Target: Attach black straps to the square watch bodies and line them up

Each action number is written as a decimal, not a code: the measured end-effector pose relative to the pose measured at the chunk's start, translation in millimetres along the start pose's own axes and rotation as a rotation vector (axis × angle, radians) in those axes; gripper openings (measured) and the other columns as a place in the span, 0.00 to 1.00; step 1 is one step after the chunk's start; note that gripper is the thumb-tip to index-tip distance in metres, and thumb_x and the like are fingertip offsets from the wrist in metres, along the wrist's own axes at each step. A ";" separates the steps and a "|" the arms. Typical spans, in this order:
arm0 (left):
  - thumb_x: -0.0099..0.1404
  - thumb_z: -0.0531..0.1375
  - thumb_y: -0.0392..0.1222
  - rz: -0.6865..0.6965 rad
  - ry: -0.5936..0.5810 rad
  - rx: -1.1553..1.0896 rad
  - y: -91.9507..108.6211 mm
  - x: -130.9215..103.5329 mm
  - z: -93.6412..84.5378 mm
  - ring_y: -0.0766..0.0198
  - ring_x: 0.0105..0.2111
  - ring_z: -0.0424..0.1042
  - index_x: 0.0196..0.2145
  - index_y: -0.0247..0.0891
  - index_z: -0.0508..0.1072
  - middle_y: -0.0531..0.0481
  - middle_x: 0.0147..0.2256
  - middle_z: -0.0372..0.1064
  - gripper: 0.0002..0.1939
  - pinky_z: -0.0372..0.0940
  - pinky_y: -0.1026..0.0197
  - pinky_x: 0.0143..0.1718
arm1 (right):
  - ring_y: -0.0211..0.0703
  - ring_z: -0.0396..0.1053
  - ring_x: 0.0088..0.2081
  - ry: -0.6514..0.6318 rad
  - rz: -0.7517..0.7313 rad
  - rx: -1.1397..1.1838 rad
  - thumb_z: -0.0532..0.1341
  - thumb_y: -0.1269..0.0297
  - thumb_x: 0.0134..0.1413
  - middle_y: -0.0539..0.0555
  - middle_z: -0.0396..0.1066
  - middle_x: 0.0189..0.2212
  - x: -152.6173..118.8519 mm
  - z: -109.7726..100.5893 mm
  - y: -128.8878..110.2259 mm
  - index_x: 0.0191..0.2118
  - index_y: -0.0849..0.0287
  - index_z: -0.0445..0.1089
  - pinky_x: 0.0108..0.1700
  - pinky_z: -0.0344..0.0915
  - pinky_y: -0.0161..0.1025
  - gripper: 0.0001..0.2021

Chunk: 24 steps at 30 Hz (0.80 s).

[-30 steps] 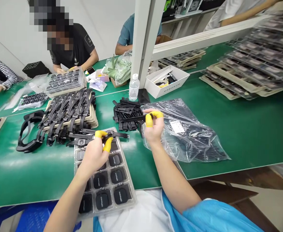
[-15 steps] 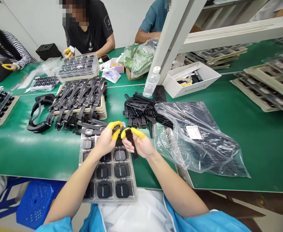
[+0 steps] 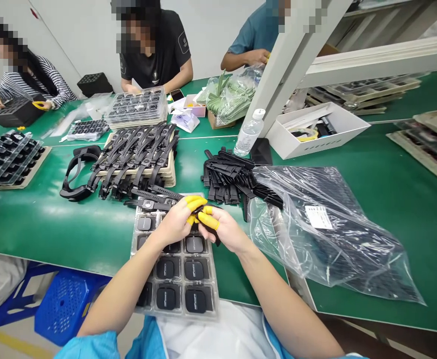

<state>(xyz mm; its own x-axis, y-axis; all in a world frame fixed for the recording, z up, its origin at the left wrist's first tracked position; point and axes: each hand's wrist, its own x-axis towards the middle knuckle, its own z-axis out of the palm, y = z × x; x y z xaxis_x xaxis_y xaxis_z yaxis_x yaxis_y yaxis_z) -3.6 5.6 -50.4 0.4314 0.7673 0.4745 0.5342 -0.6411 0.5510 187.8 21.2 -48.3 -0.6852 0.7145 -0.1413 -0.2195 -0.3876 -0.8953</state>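
Black, slim strap (image 3: 218, 242) slants toward the desk's near edge from the closed grip of our right hand (image 3: 230, 230), beside the small dark piece (image 3: 197, 211) our left hand (image 3: 178, 220) pinches above the clear plastic tray (image 3: 180, 284).

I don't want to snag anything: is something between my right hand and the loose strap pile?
Nothing visible stands between your right hand and the pile, only green tabletop. The plastic bag lies to the right. That hand's grip does hold a black strap.
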 end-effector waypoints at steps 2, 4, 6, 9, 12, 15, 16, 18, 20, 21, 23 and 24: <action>0.69 0.50 0.26 0.002 -0.002 0.012 0.4 0.5 -0.4 0.52 0.61 0.70 0.66 0.40 0.65 0.38 0.58 0.71 0.30 0.71 0.46 0.61 | 0.30 0.51 0.15 0.042 -0.012 0.025 0.67 0.41 0.58 0.43 0.66 0.16 0.8 0.4 -0.6 0.33 0.57 0.63 0.19 0.46 0.32 0.23; 0.70 0.50 0.26 -0.006 0.010 0.032 0.7 0.3 0.3 0.52 0.61 0.70 0.66 0.39 0.65 0.38 0.58 0.71 0.29 0.70 0.45 0.61 | 0.30 0.51 0.15 0.086 -0.028 0.049 0.67 0.41 0.57 0.43 0.64 0.15 1.7 1.0 -0.7 0.33 0.57 0.63 0.19 0.46 0.31 0.23; 0.69 0.50 0.26 -0.016 0.021 0.049 0.5 -0.5 2.0 0.52 0.61 0.70 0.65 0.37 0.65 0.37 0.58 0.71 0.29 0.71 0.46 0.61 | 0.30 0.51 0.15 0.105 -0.032 0.074 0.68 0.41 0.57 0.43 0.64 0.15 2.5 1.6 -0.2 0.33 0.57 0.64 0.19 0.47 0.31 0.23; 0.68 0.50 0.25 -0.032 0.024 0.077 0.3 -1.1 4.7 0.52 0.60 0.71 0.65 0.36 0.65 0.36 0.58 0.70 0.29 0.71 0.47 0.59 | 0.30 0.50 0.14 0.121 -0.018 0.137 0.69 0.43 0.55 0.42 0.64 0.15 3.1 3.0 1.2 0.35 0.56 0.63 0.18 0.48 0.31 0.23; 0.72 0.50 0.28 -0.060 0.005 0.100 1.9 -0.3 4.9 0.51 0.59 0.70 0.66 0.37 0.65 0.36 0.57 0.69 0.26 0.71 0.46 0.59 | 0.30 0.49 0.14 0.186 -0.049 0.207 0.71 0.44 0.54 0.39 0.63 0.14 3.5 5.2 1.9 0.38 0.54 0.61 0.18 0.47 0.30 0.23; 0.75 0.51 0.34 -0.112 -0.038 0.052 5.3 0.6 2.1 0.50 0.59 0.70 0.67 0.38 0.63 0.36 0.58 0.68 0.24 0.70 0.45 0.60 | 0.30 0.48 0.14 0.260 -0.112 0.232 0.72 0.45 0.53 0.37 0.61 0.13 4.3 7.4 1.6 0.40 0.53 0.60 0.17 0.46 0.29 0.24; 0.76 0.51 0.36 -0.126 -0.052 0.024 6.3 0.6 0.8 0.50 0.59 0.69 0.68 0.39 0.63 0.36 0.58 0.68 0.24 0.69 0.44 0.61 | 0.30 0.48 0.14 0.276 -0.123 0.233 0.72 0.45 0.53 0.37 0.60 0.13 4.6 7.8 1.4 0.40 0.52 0.59 0.18 0.46 0.29 0.24; 0.77 0.51 0.39 -0.145 -0.074 -0.022 7.8 0.3 -1.4 0.50 0.60 0.68 0.69 0.40 0.62 0.36 0.60 0.66 0.24 0.68 0.43 0.62 | 0.30 0.47 0.14 0.290 -0.128 0.235 0.73 0.45 0.52 0.36 0.60 0.13 5.3 8.1 0.7 0.40 0.52 0.59 0.18 0.45 0.29 0.25; 0.79 0.49 0.41 -0.155 -0.078 -0.041 8.4 0.1 -2.6 0.50 0.61 0.68 0.68 0.39 0.62 0.36 0.60 0.66 0.23 0.68 0.43 0.63 | 0.30 0.47 0.14 0.289 -0.128 0.238 0.73 0.45 0.51 0.36 0.59 0.13 5.8 7.9 0.2 0.39 0.52 0.59 0.18 0.44 0.29 0.25; 0.79 0.48 0.42 -0.156 -0.075 -0.040 8.6 0.3 -2.6 0.50 0.61 0.68 0.68 0.39 0.63 0.36 0.59 0.67 0.23 0.68 0.43 0.63 | 0.30 0.46 0.14 0.288 -0.130 0.244 0.73 0.45 0.51 0.36 0.59 0.12 6.0 7.7 0.0 0.39 0.52 0.59 0.17 0.44 0.29 0.25; 0.80 0.47 0.42 -0.157 -0.072 -0.024 9.1 1.2 -2.1 0.51 0.61 0.68 0.67 0.38 0.64 0.36 0.59 0.67 0.22 0.68 0.44 0.63 | 0.30 0.45 0.14 0.286 -0.137 0.266 0.73 0.46 0.51 0.36 0.58 0.12 6.2 7.2 -0.1 0.39 0.52 0.59 0.17 0.44 0.29 0.25; 0.80 0.47 0.42 -0.156 -0.076 -0.011 9.5 1.9 -1.7 0.51 0.60 0.69 0.66 0.37 0.64 0.36 0.58 0.68 0.22 0.68 0.44 0.63 | 0.30 0.45 0.14 0.285 -0.141 0.278 0.73 0.46 0.51 0.36 0.58 0.12 6.3 6.9 -0.1 0.40 0.52 0.59 0.17 0.43 0.29 0.25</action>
<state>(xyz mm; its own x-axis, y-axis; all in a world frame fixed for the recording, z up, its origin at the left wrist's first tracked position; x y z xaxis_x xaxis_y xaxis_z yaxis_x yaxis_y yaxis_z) 1.0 0.9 -43.2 0.3979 0.8562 0.3294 0.5910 -0.5139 0.6218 178.7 21.7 -46.3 -0.4240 0.8892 -0.1716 -0.5032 -0.3889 -0.7718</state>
